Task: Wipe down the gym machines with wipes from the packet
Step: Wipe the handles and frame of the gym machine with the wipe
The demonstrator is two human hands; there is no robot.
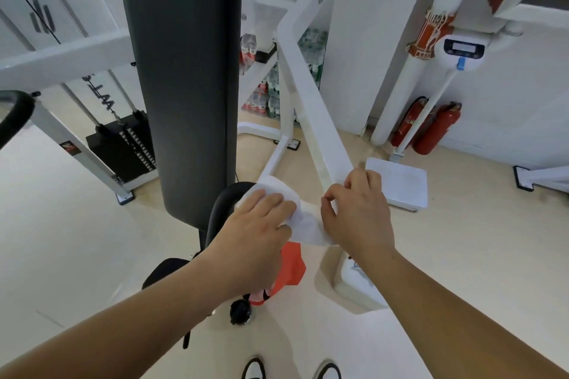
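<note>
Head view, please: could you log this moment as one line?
stage: wiping | left hand: holds wipe | right hand: holds wipe at white frame bar | orange packet: below hands

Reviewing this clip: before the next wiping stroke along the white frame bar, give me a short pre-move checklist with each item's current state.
1. Wipe in hand: ok, held by both hands.
2. Left hand on the wipe: ok, fingers lie over its left part.
3. Right hand on the wipe: ok, pinching its right edge.
4. Wipe laid against the white frame bar: ok, at the bar's lower end.
5. Bar above free of obstructions: ok.
6. Wipe clean and moist enough: cannot tell.
</note>
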